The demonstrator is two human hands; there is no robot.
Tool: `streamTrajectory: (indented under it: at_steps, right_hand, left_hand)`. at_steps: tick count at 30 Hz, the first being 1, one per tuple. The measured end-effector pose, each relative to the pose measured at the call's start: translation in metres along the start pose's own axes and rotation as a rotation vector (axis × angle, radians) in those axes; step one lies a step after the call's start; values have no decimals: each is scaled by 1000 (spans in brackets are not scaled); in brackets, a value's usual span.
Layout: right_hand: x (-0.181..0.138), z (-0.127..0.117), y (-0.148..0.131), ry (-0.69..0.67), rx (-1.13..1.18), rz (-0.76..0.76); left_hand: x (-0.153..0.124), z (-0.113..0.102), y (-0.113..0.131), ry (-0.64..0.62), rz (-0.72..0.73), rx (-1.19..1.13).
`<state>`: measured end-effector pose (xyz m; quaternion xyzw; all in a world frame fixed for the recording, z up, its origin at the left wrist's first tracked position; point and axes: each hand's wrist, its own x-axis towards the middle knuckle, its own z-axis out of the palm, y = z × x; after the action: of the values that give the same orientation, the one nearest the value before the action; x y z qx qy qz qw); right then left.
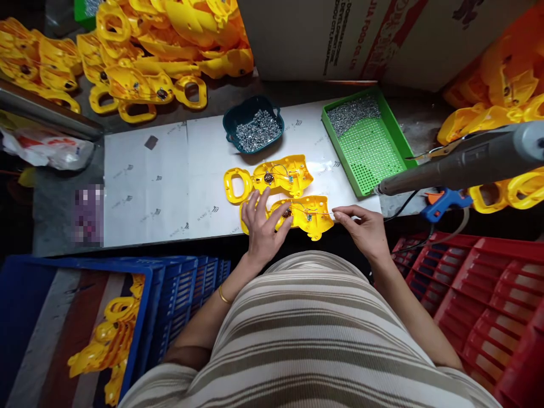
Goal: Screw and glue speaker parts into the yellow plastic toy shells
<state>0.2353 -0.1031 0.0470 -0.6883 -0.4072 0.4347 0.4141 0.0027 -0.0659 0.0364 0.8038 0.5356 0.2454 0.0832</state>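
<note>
Hazards at the near yellow plastic half-shell (pixel 302 220), which lies open side up at the front margin of the printed white sheet (pixel 144 218) on your grey desk (pixel 47 218). Your right hand (pixel 362 228), at 3 o'clock of the shell, has thumb and forefinger pinching what appears to be the end of a thin wire (pixel 321 213). Your left hand (pixel 266 224), at 9 o'clock, has its fingers spread over the handle end, touching it. A hard pull towards 3 o'clock could, in our judgement, tear the wire from its joint; a loose left hand would let the whole shell slide after it. With the desk's edge close at 6 o'clock, a slip that way could tip the shell off. Your left fingertips also reach close to the matching yellow half-shell (pixel 280 180) at 12 o'clock and might nudge it.

Appearance: the near shell is glossy, with a scalloped outline at its 3 o'clock end, moulded posts inside, a small green circuit board (pixel 309 217) and a round dark component (pixel 287 213), partly hidden by your left hand. Its handle end is largely covered.
</note>
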Motion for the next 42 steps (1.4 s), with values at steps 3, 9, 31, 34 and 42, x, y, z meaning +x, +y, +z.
streamTrajectory:
  at_steps: [3, 9, 31, 34, 42]
  right_hand:
    - [-1, 2, -3, -2, -10, -25]
    - [-4, 6, -7, -50, 16, -49]
    - [-19, 1, 28, -99, -58, -46]
    - [-20, 5, 28, -133, -76, -83]
    - [-23, 10, 29, -213, -41, -74]
  left_hand:
    - [12, 6, 20, -15, 57, -107]
    - [25, 18, 44, -147, 72, -256]
    - [21, 26, 56, -226, 16, -193]
    - [20, 27, 57, -231, 12, -190]
    - [23, 27, 57, -285, -4, -165]
